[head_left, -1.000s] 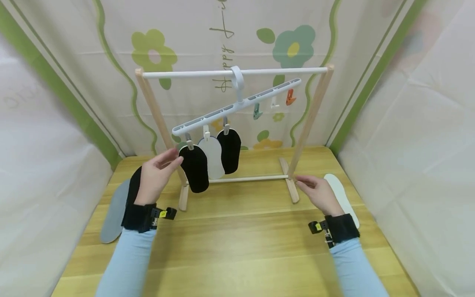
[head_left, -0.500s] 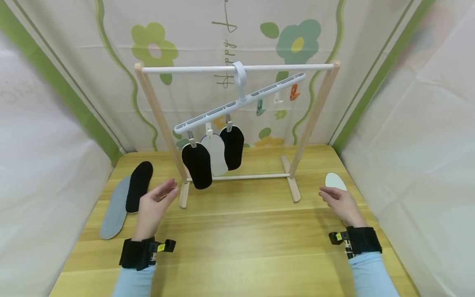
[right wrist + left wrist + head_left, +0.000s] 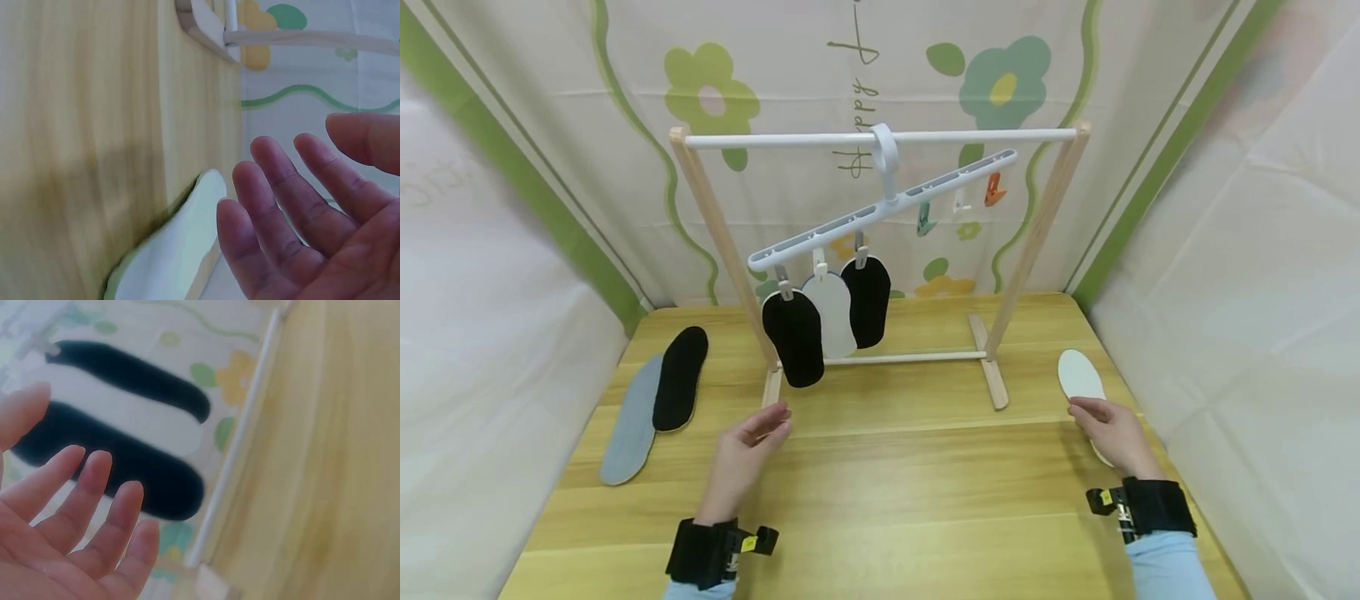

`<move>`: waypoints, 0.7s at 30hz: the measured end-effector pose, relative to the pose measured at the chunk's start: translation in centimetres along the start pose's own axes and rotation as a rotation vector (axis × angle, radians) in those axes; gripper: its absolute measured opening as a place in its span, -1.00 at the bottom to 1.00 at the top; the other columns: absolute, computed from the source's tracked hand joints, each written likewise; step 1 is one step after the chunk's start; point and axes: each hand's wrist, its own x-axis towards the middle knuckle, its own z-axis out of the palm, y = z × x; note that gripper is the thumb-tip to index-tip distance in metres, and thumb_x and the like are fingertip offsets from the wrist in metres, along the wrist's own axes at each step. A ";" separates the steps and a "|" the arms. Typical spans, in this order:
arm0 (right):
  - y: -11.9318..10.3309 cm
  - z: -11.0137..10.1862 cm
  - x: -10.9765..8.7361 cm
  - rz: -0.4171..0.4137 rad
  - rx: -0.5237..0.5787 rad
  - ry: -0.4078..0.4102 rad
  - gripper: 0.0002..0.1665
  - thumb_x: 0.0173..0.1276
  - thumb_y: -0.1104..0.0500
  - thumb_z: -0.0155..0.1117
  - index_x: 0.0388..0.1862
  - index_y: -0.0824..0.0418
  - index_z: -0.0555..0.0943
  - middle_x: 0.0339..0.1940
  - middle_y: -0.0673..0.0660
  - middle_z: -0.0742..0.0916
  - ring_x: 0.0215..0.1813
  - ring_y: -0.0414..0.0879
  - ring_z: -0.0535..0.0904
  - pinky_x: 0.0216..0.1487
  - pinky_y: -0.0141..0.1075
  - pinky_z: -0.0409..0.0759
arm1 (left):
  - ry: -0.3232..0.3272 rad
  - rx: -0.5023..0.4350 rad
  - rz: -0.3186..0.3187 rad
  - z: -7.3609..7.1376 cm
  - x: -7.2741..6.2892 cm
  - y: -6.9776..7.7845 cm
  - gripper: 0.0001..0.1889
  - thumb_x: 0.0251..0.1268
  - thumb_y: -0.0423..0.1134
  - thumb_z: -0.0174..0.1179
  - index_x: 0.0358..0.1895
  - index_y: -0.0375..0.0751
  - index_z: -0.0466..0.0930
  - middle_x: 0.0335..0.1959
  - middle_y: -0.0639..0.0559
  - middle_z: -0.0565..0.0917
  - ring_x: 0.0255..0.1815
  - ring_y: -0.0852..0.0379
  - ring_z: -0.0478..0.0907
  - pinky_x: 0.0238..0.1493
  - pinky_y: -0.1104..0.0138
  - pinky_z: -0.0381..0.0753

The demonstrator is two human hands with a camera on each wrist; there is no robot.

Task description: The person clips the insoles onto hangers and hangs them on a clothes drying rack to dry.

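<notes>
I count three hung insoles (image 3: 794,337) on hanger (image 3: 887,202), frame centre; three clips (image 3: 993,192) bare. Unhung: grey insole (image 3: 631,425), black insole (image 3: 680,379) lower left, white insole (image 3: 1078,372) lower right beside right hand (image 3: 1112,432). It and left hand (image 3: 745,457): fingers loosely spread, gripping nothing.

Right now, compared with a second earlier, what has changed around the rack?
The left hand has drawn back from the nearest hanging black insole, toward the person; whether it had touched it is unclear. The right hand has moved rightward from the rack's right foot to over the loose white insole. The hanger stays tilted with three insoles clipped on.
</notes>
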 end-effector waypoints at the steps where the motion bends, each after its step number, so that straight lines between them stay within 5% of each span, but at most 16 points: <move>1: 0.2 -0.1 -0.1 0.002 -0.014 0.003 -0.39 0.59 -0.03 0.03 0.31 0.46 0.46 0.18 0.47 0.60 0.15 0.36 0.54 0.02 -0.03 0.60 | -0.008 0.002 -0.002 0.3 -0.2 -0.2 -0.50 0.31 -0.03 0.33 0.23 -0.22 0.58 0.14 -0.18 0.64 0.09 0.08 0.58 0.03 0.43 0.58; 5: 1.3 -0.8 -0.3 0.003 -0.091 0.028 -0.42 0.59 -0.02 0.02 0.27 0.46 0.49 0.17 0.49 0.59 0.14 0.40 0.51 0.02 0.14 0.53 | -0.049 0.011 -0.008 1.5 -0.7 -0.8 -0.50 0.27 -0.02 0.36 0.20 -0.19 0.61 0.10 -0.09 0.67 0.10 0.04 0.58 0.04 0.39 0.59; 21: 3.3 -3.7 2.1 0.030 -0.165 0.044 -0.39 0.59 -0.03 -0.01 0.25 0.48 0.49 0.15 0.52 0.58 0.10 0.40 0.52 -0.03 0.13 0.53 | -0.127 -0.044 -0.004 4.2 -1.3 0.3 -0.61 0.29 -0.16 0.36 0.16 -0.16 0.64 0.06 -0.03 0.68 0.07 0.05 0.59 0.08 0.36 0.58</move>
